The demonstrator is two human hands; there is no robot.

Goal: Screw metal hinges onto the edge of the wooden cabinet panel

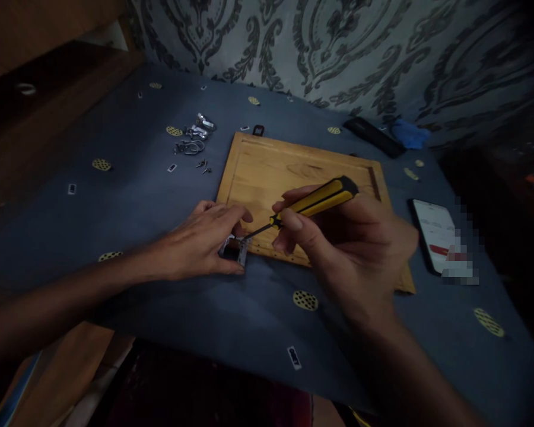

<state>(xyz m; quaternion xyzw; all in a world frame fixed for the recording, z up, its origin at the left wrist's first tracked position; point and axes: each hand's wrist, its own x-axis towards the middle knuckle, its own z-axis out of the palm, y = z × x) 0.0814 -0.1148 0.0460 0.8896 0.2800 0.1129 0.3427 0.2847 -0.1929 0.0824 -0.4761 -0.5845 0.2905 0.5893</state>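
My right hand (351,243) grips a screwdriver (315,200) with a yellow and black handle. Its thin shaft slants down to the left, the tip at a small metal frame-like part (235,250). That part lies at the near left edge of a wooden cutting board (285,160), and my left hand (204,243) holds it between thumb and fingers. Whether the tip sits in a screw is too dark to see.
Several shiny metal parts (200,129) and some small screws (203,166) lie left of the board on the dark blue tablecloth (137,201). At the right is a lit phone (440,237). A black elongated case (374,136) and blue cloth (409,134) rest near the patterned wall.
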